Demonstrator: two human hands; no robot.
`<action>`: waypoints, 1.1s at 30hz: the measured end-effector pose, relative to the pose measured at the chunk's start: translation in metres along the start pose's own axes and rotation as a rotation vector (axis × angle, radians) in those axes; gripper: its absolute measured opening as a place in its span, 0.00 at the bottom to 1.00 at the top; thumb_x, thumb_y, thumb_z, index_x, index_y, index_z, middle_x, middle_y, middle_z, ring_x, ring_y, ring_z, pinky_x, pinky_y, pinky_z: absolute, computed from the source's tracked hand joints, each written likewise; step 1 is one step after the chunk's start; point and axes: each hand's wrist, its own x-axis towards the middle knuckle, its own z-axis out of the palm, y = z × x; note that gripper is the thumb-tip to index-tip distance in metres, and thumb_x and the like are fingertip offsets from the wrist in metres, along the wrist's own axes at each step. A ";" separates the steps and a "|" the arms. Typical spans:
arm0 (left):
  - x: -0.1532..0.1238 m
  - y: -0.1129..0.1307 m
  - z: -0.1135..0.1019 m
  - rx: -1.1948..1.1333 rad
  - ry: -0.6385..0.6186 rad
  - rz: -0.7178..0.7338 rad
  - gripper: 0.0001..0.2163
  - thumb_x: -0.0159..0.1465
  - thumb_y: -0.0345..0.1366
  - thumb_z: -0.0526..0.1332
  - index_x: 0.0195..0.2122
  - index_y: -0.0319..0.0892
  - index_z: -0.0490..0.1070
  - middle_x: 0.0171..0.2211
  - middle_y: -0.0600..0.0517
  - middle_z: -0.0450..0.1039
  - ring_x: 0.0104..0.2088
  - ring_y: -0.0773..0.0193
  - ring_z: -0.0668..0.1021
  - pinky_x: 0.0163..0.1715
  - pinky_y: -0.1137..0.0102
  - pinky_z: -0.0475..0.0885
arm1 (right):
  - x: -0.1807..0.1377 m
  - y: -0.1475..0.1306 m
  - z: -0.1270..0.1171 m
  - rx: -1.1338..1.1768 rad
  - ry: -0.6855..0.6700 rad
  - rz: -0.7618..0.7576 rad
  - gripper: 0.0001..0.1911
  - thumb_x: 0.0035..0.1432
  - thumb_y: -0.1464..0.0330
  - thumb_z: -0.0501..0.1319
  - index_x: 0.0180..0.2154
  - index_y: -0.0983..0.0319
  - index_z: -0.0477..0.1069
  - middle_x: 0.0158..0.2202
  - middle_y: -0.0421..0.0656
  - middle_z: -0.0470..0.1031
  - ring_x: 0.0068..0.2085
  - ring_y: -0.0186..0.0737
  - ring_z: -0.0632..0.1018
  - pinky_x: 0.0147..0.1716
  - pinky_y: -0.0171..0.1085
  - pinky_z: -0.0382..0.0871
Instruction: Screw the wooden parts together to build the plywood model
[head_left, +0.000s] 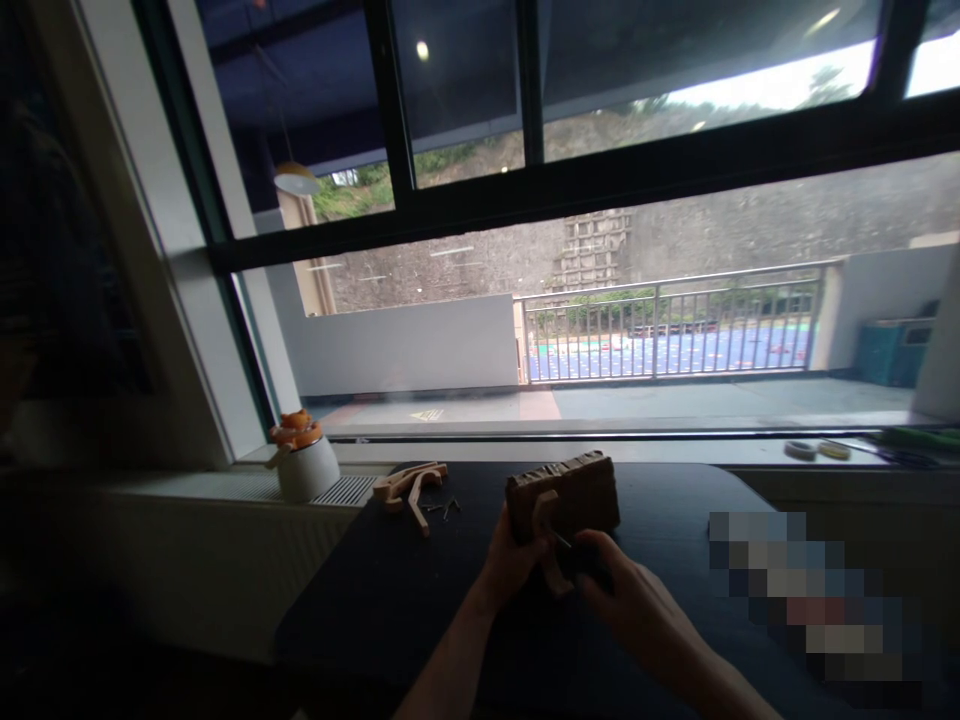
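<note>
Matte black tbl w/ rounded corners point(375, 610) sits up against a pale windowsill point(487, 452); room's dim, most light coming thru the big dark-framed window point(465, 215). Brown rectangular block w/ rough top edge point(585, 500) is held tilted over the tbl, approx centre. L hand point(510, 560) is curled round its L side, thumb by a curved light-wood pc point(556, 575) set against the block's near face. R hand point(626, 590) is closed round a dark-handled tool w/ thin metal shaft point(564, 543), tip at the curved pc. Far L of tbl: more pale wooden pcs point(394, 488), w/ small metal screws point(452, 506) just beside. On the sill, L: round off-white pot w/ orange top point(307, 468), near a slatted vent, above a ribbed pale radiator point(191, 560). R end of sill: two tape rolls, one whitish point(800, 450), one yellow point(834, 450). Outside: white wall point(405, 345), grey metal railing point(656, 330), blue ground beyond, rocky slope behind. Pixelated patch at R, can't tell what's there.
</note>
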 end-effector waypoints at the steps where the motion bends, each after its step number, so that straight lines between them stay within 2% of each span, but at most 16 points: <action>1: 0.000 0.001 0.000 0.005 0.004 0.001 0.25 0.47 0.29 0.69 0.47 0.42 0.66 0.37 0.52 0.75 0.38 0.60 0.76 0.38 0.68 0.73 | -0.001 -0.004 -0.002 -0.061 0.021 -0.032 0.17 0.54 0.71 0.54 0.47 0.59 0.65 0.31 0.41 0.78 0.29 0.42 0.78 0.25 0.34 0.64; 6: -0.001 0.006 0.000 0.023 0.027 -0.003 0.24 0.46 0.29 0.69 0.45 0.41 0.67 0.37 0.53 0.75 0.37 0.60 0.76 0.38 0.68 0.72 | -0.003 -0.017 -0.005 -0.336 0.127 -0.382 0.10 0.58 0.76 0.50 0.36 0.59 0.67 0.29 0.41 0.76 0.29 0.40 0.78 0.25 0.34 0.61; 8: -0.001 0.007 0.001 0.022 0.026 -0.006 0.24 0.46 0.29 0.69 0.46 0.41 0.67 0.37 0.53 0.75 0.38 0.60 0.76 0.38 0.68 0.72 | -0.003 -0.016 -0.004 -0.368 0.150 -0.432 0.09 0.59 0.76 0.50 0.35 0.60 0.67 0.28 0.42 0.76 0.28 0.40 0.78 0.26 0.34 0.61; 10: -0.001 0.007 0.001 0.014 0.020 -0.009 0.25 0.46 0.28 0.69 0.47 0.42 0.66 0.38 0.53 0.75 0.38 0.59 0.76 0.39 0.68 0.72 | -0.003 -0.012 -0.002 -0.345 0.154 -0.388 0.07 0.61 0.72 0.51 0.36 0.60 0.67 0.28 0.42 0.77 0.27 0.40 0.78 0.25 0.34 0.61; 12: -0.001 0.006 0.001 0.003 0.011 -0.011 0.26 0.46 0.28 0.69 0.47 0.42 0.65 0.39 0.52 0.75 0.40 0.59 0.76 0.40 0.67 0.72 | -0.003 -0.007 0.001 -0.243 0.132 -0.246 0.08 0.62 0.68 0.51 0.36 0.60 0.68 0.26 0.42 0.77 0.26 0.41 0.78 0.24 0.34 0.60; 15: 0.000 0.002 0.001 -0.008 -0.001 -0.011 0.26 0.47 0.28 0.69 0.48 0.42 0.64 0.40 0.51 0.75 0.41 0.58 0.76 0.41 0.65 0.72 | -0.001 -0.001 0.005 -0.059 0.093 -0.041 0.13 0.64 0.63 0.48 0.33 0.59 0.68 0.24 0.40 0.77 0.26 0.41 0.78 0.23 0.33 0.62; 19: 0.001 0.000 -0.001 -0.007 -0.013 -0.001 0.27 0.48 0.29 0.69 0.49 0.42 0.64 0.42 0.50 0.74 0.43 0.57 0.76 0.43 0.64 0.72 | 0.004 -0.001 0.003 0.003 0.059 0.003 0.18 0.65 0.62 0.45 0.30 0.58 0.69 0.26 0.40 0.78 0.27 0.38 0.78 0.24 0.32 0.65; 22: 0.000 0.001 -0.002 0.001 -0.025 0.008 0.26 0.48 0.29 0.69 0.49 0.42 0.64 0.41 0.51 0.74 0.42 0.57 0.76 0.43 0.65 0.72 | 0.004 -0.006 -0.004 -0.025 0.053 0.016 0.10 0.61 0.63 0.51 0.37 0.58 0.69 0.29 0.40 0.79 0.30 0.42 0.79 0.25 0.33 0.65; 25: -0.001 0.003 -0.001 0.015 -0.016 0.007 0.25 0.48 0.29 0.69 0.47 0.42 0.64 0.38 0.52 0.75 0.39 0.59 0.76 0.40 0.67 0.73 | 0.001 -0.011 -0.010 -0.154 0.070 -0.035 0.13 0.56 0.68 0.56 0.45 0.59 0.65 0.31 0.41 0.79 0.29 0.43 0.79 0.25 0.34 0.63; 30: -0.002 0.005 0.000 0.025 -0.007 0.008 0.24 0.48 0.27 0.68 0.46 0.42 0.65 0.38 0.53 0.75 0.38 0.60 0.76 0.38 0.68 0.72 | -0.005 -0.008 -0.009 -0.338 0.098 -0.374 0.12 0.60 0.75 0.51 0.43 0.60 0.67 0.33 0.42 0.77 0.31 0.41 0.79 0.28 0.35 0.62; 33: -0.001 0.004 0.000 0.022 -0.009 0.006 0.25 0.47 0.26 0.67 0.47 0.42 0.64 0.38 0.52 0.75 0.39 0.60 0.76 0.39 0.68 0.72 | -0.006 0.000 -0.003 -0.358 0.093 -0.388 0.11 0.60 0.75 0.51 0.42 0.60 0.68 0.32 0.43 0.77 0.30 0.42 0.78 0.27 0.36 0.61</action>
